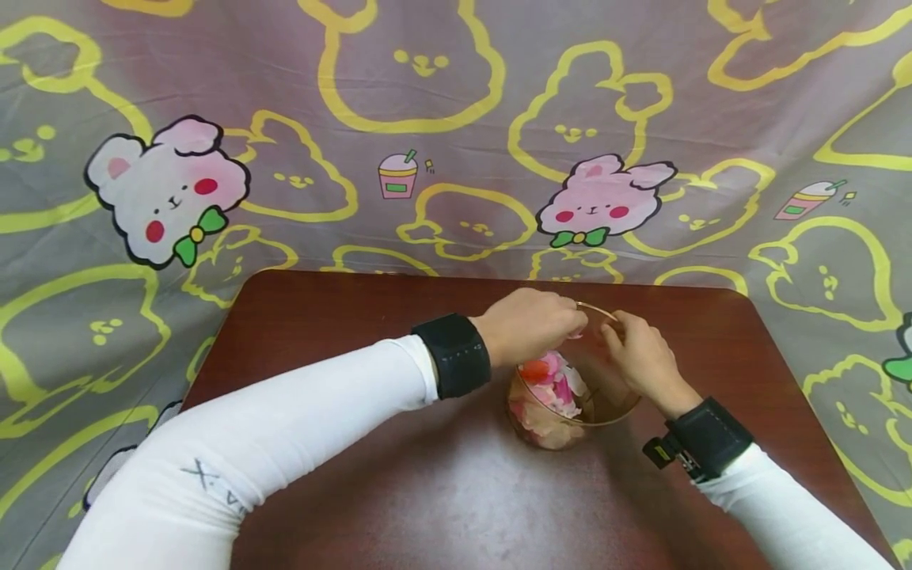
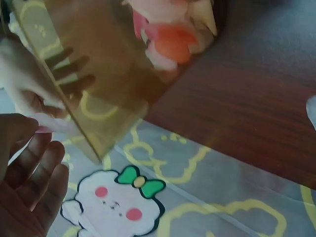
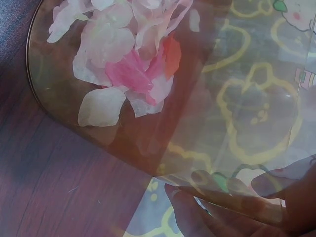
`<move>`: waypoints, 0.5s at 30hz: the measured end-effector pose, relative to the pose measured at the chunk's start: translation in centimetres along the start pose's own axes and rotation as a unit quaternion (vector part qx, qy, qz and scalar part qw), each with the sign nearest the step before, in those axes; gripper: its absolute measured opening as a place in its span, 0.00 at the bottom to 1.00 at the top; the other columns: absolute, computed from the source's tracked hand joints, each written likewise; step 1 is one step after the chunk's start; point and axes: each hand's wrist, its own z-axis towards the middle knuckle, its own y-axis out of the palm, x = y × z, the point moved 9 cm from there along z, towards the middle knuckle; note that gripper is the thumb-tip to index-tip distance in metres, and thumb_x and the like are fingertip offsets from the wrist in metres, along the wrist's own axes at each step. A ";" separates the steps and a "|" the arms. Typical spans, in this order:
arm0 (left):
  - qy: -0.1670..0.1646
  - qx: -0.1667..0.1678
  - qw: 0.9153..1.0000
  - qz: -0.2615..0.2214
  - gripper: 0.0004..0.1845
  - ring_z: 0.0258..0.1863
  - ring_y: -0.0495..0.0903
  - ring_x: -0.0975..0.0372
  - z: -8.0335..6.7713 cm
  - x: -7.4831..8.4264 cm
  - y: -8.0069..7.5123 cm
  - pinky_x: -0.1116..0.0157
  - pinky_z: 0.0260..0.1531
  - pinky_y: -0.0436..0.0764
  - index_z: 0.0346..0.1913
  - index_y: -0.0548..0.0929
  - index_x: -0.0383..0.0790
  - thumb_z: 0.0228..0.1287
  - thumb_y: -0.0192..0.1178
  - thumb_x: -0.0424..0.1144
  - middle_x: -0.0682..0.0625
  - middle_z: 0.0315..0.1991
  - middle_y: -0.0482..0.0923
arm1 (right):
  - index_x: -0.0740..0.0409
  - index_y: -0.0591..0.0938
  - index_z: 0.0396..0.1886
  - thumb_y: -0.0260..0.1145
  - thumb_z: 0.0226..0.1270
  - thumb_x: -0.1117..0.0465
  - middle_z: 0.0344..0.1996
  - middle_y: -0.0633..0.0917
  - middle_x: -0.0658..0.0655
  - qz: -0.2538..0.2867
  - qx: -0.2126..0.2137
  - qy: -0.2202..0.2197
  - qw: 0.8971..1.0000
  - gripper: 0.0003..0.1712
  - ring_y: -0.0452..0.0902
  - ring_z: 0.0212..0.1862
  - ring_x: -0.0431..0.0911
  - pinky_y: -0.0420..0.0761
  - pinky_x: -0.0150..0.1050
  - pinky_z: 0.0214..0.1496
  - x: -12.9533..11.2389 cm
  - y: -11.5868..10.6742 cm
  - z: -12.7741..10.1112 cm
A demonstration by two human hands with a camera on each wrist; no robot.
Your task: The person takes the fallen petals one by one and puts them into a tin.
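A clear amber glass vase [image 1: 611,400] leans with its mouth raised toward the back right of the table. Pink, white and orange petals [image 1: 554,386] are heaped inside it, a mass also plain through the glass in the right wrist view. With thumb and fingers, my right hand [image 1: 644,358] grips the vase at its rim. At the far side of the mouth, my left hand [image 1: 530,326] pinches a pale pink petal [image 2: 53,123] between thumb and forefinger. Its other fingers are loosely bent in the left wrist view.
Under the vase lies a dark reddish-brown wooden table [image 1: 370,459] with rounded back corners. Behind it hangs a grey cloth [image 1: 463,166] with yellow outlines and cartoon rabbits. Black bands [image 1: 456,355] circle both wrists over white sleeves [image 1: 321,427].
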 end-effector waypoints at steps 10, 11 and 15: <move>0.010 -0.067 0.998 -0.001 0.07 0.43 0.84 0.65 -0.2 1.6 3.0 0.65 0.46 0.83 0.47 0.86 0.51 0.73 0.60 0.38 0.57 0.42 0.87 | 0.63 0.81 0.49 0.54 0.79 0.57 0.36 0.86 0.64 -0.001 -0.001 -0.002 1.000 0.14 0.71 0.22 0.46 0.66 0.39 0.21 0.0 0.1 -0.1; 0.009 -0.072 0.997 -0.001 0.08 0.43 0.84 0.64 -0.3 1.7 3.2 0.65 0.47 0.83 0.47 0.86 0.51 0.73 0.58 0.37 0.57 0.42 0.87 | 0.63 0.81 0.48 0.54 0.79 0.57 0.36 0.86 0.65 0.000 -0.002 -0.003 1.000 0.15 0.71 0.22 0.46 0.66 0.39 0.21 0.0 0.1 -0.1; 0.003 -0.077 0.997 -0.004 0.10 0.43 0.84 0.64 -0.4 1.6 3.6 0.64 0.47 0.83 0.47 0.86 0.50 0.73 0.57 0.35 0.56 0.42 0.87 | 0.64 0.80 0.49 0.54 0.80 0.57 0.36 0.86 0.65 0.003 -0.003 -0.005 1.000 0.15 0.72 0.22 0.46 0.66 0.39 0.21 -0.1 0.0 -0.1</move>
